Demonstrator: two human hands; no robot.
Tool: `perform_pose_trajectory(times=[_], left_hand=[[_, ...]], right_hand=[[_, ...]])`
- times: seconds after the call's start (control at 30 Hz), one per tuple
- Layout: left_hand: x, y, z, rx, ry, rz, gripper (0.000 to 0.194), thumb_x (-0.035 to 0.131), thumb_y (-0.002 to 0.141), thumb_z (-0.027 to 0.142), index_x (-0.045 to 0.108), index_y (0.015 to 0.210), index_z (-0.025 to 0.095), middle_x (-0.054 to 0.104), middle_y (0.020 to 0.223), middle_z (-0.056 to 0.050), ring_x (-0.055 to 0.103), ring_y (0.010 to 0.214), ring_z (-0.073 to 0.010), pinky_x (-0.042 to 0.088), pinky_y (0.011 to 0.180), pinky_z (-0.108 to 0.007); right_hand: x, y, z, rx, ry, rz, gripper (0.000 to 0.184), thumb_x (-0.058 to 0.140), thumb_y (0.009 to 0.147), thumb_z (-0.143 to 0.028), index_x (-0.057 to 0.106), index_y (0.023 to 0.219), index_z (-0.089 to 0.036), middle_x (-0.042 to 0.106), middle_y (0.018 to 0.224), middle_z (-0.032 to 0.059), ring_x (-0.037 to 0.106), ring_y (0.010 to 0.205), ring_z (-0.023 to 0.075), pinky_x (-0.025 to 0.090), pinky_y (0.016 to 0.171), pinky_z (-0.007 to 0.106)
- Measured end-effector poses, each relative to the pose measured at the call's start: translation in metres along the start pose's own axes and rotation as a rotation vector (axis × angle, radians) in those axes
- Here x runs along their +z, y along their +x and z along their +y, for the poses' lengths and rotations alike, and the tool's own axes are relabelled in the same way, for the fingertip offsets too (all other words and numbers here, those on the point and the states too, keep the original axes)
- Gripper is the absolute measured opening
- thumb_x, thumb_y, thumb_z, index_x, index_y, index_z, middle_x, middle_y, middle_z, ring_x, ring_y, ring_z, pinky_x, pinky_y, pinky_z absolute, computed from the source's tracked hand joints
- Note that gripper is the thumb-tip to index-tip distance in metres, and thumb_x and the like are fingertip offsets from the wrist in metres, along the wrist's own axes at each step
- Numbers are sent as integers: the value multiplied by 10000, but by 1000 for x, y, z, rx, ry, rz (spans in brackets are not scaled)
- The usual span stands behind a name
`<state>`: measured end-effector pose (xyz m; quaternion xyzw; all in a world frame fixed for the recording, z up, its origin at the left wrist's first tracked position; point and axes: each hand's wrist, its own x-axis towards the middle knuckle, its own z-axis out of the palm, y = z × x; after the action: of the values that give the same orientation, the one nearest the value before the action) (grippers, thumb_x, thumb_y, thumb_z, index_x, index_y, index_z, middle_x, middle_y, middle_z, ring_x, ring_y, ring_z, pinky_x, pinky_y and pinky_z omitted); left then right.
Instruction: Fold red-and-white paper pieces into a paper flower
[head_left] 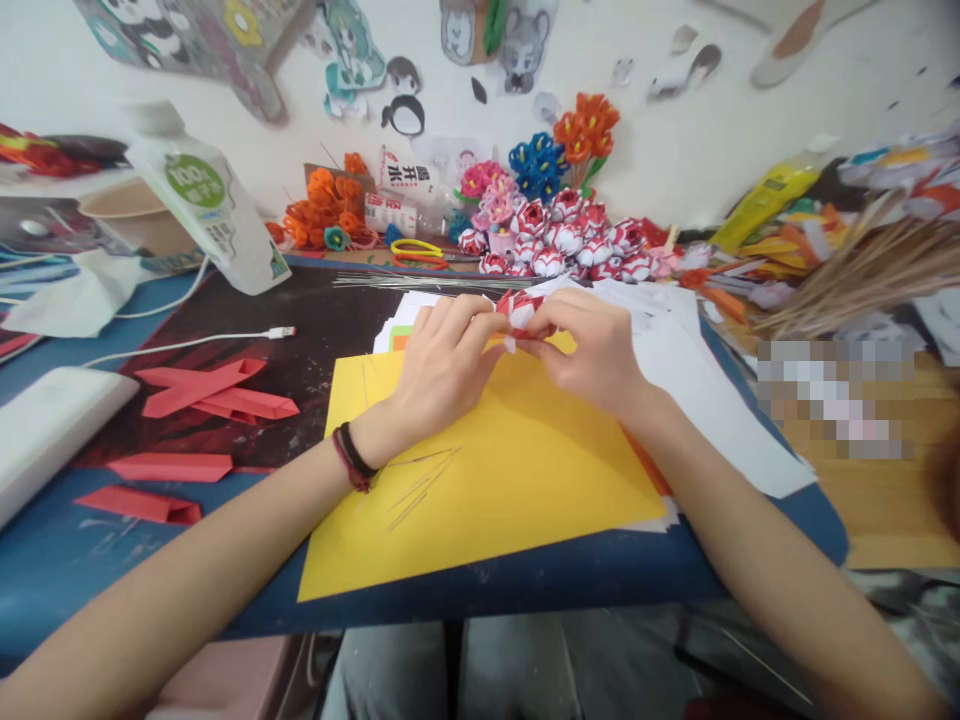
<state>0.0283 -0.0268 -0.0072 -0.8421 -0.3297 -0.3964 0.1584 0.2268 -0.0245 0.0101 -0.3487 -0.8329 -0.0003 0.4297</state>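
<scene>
My left hand (442,360) and my right hand (589,350) meet over the middle of the table, both pinched on a small red and white folded paper flower (519,310). The fingers of both hands are closed around its sides, and only its top shows. Under the hands lies a yellow paper sheet (480,490) with a few thin wires (420,485) on it. A dark band sits on my left wrist.
Folded red paper strips (217,395) lie at the left. A pile of finished red and white paper flowers (570,245) stands at the back, with orange flowers (326,210), a white bottle (206,200), a white cable (187,345), white sheets (712,400) and wooden sticks (862,270) at the right.
</scene>
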Motion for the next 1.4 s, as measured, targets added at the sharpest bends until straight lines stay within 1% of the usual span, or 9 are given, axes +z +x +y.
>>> perform_pose_trajectory(times=[0.17, 0.27, 0.4, 0.53, 0.77, 0.9, 1.1, 1.27, 1.4], left_hand=[[-3, -1, 3, 53, 42, -162, 133, 487, 952, 294, 549, 946, 177, 612, 895, -51, 528, 826, -204, 361, 682, -339], [-1, -1, 4, 28, 110, -205, 210, 448, 976, 307, 556, 857, 173, 613, 812, -39, 546, 773, -182, 343, 617, -312], [4, -3, 4, -10, 218, -183, 295, 442, 987, 291, 557, 744, 170, 595, 678, -19, 513, 589, -141, 230, 503, -304], [8, -5, 2, 72, 199, -132, 268, 455, 976, 239, 553, 737, 170, 549, 586, 11, 422, 462, -109, 161, 459, -295], [6, -4, 2, 109, 160, -131, 295, 389, 1001, 210, 540, 752, 163, 515, 574, 17, 386, 455, -85, 148, 459, -285], [6, -4, 2, 125, 150, -134, 289, 388, 998, 203, 543, 757, 163, 508, 562, 22, 383, 455, -87, 151, 458, -284], [6, -5, 1, 176, 180, -102, 247, 436, 961, 176, 549, 742, 164, 499, 527, 33, 375, 427, -91, 168, 457, -286], [6, -5, 1, 178, 191, -75, 278, 430, 956, 176, 528, 696, 174, 490, 515, 31, 362, 418, -93, 173, 456, -288], [6, -6, 1, 171, 187, -90, 301, 417, 965, 188, 523, 684, 172, 489, 514, 27, 354, 417, -90, 180, 460, -289]], right_hand=[[1, 0, -1, 70, -42, 17, 124, 604, 801, -141, 564, 703, -206, 562, 675, 1, 526, 667, 158, 388, 628, 295], [2, -1, -2, 81, -14, -13, 115, 615, 812, -156, 581, 711, -199, 564, 674, -2, 523, 651, 145, 385, 616, 285], [2, -1, -3, 70, 36, -93, 102, 605, 858, -197, 629, 759, -192, 594, 696, 0, 525, 625, 132, 389, 601, 282], [2, 0, -2, 54, 42, -88, 97, 612, 873, -232, 643, 786, -201, 612, 741, 16, 556, 701, 161, 422, 653, 306], [1, 4, 2, 101, 75, -52, 136, 647, 870, -326, 650, 790, -216, 550, 899, 43, 553, 858, 197, 463, 750, 354], [2, 4, 3, 123, 108, -46, 142, 682, 846, -331, 660, 785, -205, 558, 1011, 65, 563, 977, 219, 471, 841, 387], [0, 4, -2, 210, 233, -132, 141, 639, 873, -276, 675, 763, -197, 619, 1122, 81, 619, 950, 195, 507, 783, 351], [0, 4, -3, 212, 227, -121, 124, 669, 843, -286, 676, 754, -200, 639, 1160, 86, 615, 1064, 228, 503, 873, 393], [1, 4, -3, 283, 283, -150, 150, 670, 840, -325, 671, 762, -196, 651, 1135, 86, 624, 1029, 219, 531, 767, 344]])
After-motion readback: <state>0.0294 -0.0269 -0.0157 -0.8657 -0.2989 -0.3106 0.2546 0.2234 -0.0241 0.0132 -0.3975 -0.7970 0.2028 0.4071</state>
